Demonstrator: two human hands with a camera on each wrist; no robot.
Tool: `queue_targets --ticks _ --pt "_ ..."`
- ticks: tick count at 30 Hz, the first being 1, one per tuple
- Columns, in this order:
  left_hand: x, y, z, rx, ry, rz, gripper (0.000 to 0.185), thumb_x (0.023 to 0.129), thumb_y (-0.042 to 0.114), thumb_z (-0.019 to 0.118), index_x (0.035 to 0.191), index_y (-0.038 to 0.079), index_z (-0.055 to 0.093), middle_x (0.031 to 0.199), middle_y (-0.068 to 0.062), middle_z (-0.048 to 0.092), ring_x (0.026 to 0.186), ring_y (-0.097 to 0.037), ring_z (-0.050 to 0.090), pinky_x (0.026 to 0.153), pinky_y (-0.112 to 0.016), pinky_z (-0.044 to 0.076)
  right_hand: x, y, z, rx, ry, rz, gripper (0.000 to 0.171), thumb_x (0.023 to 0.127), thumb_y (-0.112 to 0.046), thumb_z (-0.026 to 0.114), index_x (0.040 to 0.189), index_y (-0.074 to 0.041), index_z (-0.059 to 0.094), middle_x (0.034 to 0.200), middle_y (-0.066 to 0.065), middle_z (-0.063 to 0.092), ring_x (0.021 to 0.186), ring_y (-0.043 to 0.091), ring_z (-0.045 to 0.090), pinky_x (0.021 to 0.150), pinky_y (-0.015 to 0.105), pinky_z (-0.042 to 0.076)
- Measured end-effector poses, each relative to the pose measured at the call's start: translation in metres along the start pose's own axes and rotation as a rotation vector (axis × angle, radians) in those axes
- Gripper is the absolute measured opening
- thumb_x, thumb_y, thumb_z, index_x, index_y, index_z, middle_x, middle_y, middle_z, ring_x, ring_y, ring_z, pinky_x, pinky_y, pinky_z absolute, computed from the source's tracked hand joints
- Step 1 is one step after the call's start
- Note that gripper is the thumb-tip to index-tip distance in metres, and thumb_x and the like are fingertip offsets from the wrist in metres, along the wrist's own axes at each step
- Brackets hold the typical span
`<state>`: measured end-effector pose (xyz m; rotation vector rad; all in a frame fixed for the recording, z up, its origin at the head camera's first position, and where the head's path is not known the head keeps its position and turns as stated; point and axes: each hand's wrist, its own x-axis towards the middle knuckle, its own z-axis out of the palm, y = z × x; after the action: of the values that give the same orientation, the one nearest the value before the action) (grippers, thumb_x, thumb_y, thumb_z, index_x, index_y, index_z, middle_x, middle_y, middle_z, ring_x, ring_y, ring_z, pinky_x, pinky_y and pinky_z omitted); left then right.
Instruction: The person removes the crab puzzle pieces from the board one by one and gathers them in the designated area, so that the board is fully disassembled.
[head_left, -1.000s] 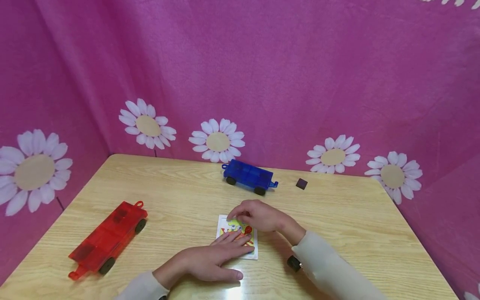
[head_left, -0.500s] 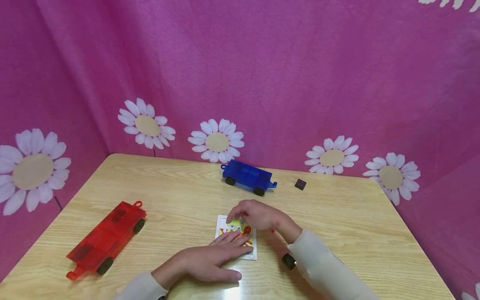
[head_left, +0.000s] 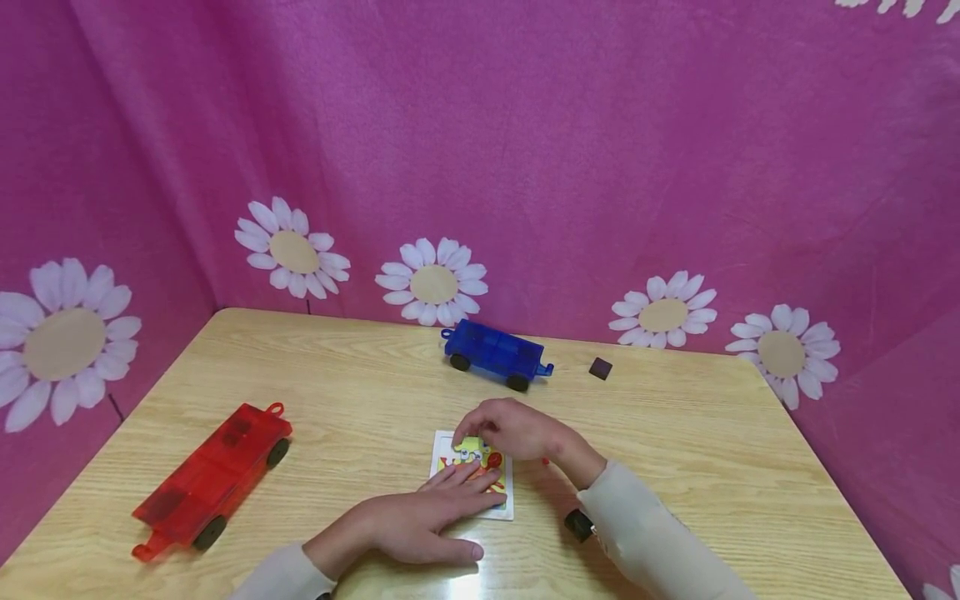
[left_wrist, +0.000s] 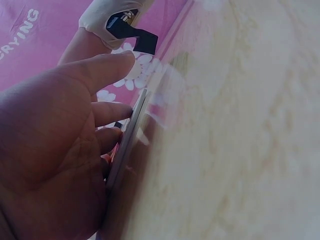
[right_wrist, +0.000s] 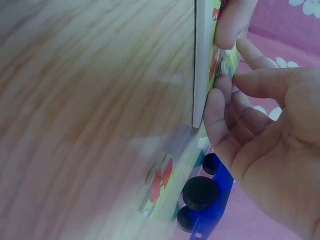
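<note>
Your head cam looks forward and down over the whole light wooden table (head_left: 360,392). Both wrist cams sit super close at tabletop level, rolled sideways. All three catch the small white picture card (head_left: 472,475) (left_wrist: 127,142) (right_wrist: 201,60); the right one also grabs the blue translucent plastic toy car (right_wrist: 207,207) (head_left: 495,354).

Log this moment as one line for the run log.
left hand: flat, presses picture card on table | right hand: fingertips curled on card's far edge | red toy car, blue toy car: untouched
</note>
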<state>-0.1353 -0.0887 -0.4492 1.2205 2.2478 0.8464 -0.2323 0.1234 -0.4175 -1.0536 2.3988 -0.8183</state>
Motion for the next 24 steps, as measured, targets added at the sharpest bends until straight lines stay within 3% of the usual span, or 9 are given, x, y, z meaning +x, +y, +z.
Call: queue_targets --ticks 13,24 --pt "-0.001 -0.001 0.001 0.002 -0.002 -0.001 0.067 0.106 0.052 0.050 0.162 0.019 0.036 0.171 -0.001 0.016 0.156 -0.028 0.001 0.122 -0.055 0.004 -0.001 0.001 0.002 0.007 0.043 -0.012 0.037 0.098 0.011 0.053 0.109 -0.014 0.078 0.110 -0.006 0.072 0.099 0.014 0.062 0.096 0.034 0.051" --pt "-0.001 -0.001 0.002 0.022 0.014 0.007 0.066 0.106 0.050 0.051 0.161 0.017 0.038 0.171 -0.002 0.016 0.156 -0.030 0.002 0.123 -0.055 0.004 -0.027 0.013 -0.017 0.038 0.118 -0.009 0.038 0.097 0.013 0.053 0.112 -0.012 0.078 0.112 -0.003 0.072 0.100 0.017 0.063 0.093 0.035 0.053"
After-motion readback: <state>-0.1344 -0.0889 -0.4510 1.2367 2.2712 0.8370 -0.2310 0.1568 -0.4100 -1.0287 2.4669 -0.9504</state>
